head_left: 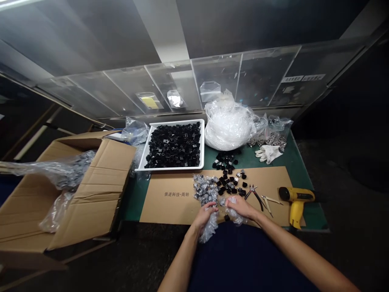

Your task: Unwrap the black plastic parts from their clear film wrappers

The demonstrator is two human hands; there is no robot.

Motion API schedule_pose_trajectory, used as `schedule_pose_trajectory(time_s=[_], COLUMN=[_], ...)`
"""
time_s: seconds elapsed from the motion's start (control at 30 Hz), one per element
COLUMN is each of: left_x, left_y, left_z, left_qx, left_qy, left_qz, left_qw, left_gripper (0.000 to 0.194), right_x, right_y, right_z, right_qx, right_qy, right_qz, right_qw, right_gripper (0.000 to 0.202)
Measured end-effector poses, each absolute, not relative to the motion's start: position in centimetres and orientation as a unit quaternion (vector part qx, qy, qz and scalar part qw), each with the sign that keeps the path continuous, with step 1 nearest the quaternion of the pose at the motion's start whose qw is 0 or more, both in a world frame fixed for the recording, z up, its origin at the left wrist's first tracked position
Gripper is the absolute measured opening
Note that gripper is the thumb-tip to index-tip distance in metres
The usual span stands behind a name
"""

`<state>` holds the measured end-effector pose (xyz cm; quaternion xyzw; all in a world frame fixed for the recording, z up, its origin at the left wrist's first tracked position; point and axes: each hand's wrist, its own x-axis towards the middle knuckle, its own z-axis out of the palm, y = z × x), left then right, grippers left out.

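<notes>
My left hand (206, 217) is closed on a clear plastic bag (209, 232) that hangs over the near edge of the cardboard sheet (170, 207). To its right, my right hand (240, 206) grips another part of clear plastic, its fingers curled in; I cannot tell if both hold one bag. Just beyond my hands lies a heap of small grey parts (205, 188). Beside that heap several small black parts (227, 184) are scattered on the cardboard. One black piece (227, 217) sits between my hands near the front edge.
A white tray (203, 146) full of black parts stands behind, with a big clear bag (229, 127) beside it. At right lie pliers (257, 196), tweezers (267, 205), a white glove (269, 153) and a yellow power tool (298, 200). An open carton (94, 194) stands left.
</notes>
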<state>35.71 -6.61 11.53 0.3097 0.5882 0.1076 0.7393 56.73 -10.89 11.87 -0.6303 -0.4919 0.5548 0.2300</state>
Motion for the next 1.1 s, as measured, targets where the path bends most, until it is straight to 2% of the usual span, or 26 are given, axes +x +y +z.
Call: schedule_pose_trajectory(time_s=[0.13,0.23,0.4,0.63,0.8,0.97,1.1], left_x=[37.5,38.4,39.1,38.6,38.9,40.0,40.6], left_y=[-5.9,-5.7,-5.8,-5.8,-6.3,-6.4,-6.1], left_z=[12.2,12.5,12.5,13.4,13.1,11.6,10.6], left_qx=[0.22,0.174,0.129,0.112,0.191,0.327,0.375], left_qy=[0.518,0.474,0.439,0.438,0.48,0.616,0.656], left_qz=[0.092,0.085,0.042,0.032,0.104,0.188,0.195], left_qw=[0.821,0.859,0.888,0.892,0.85,0.691,0.625], left_gripper=[0.053,0.05,0.047,0.039,0.039,0.041,0.035], right_x=[57.3,57.3,57.5,59.0,59.4,60.0,60.4], right_y=[-10.8,-10.8,-11.1,-12.0,-12.4,-12.8,-13.6], right_z=[14.3,15.9,17.3,17.4,16.2,14.5,13.8], right_qx=[-0.58,-0.543,-0.569,-0.527,-0.513,-0.664,-0.674], right_qy=[-0.414,-0.352,-0.269,-0.172,-0.142,-0.149,-0.137], right_qz=[0.623,0.664,0.693,0.766,0.773,0.646,0.626], right_qw=[0.323,0.373,0.351,0.325,0.345,0.345,0.368], right_gripper=[0.017,0.015,0.014,0.021,0.021,0.03,0.03])
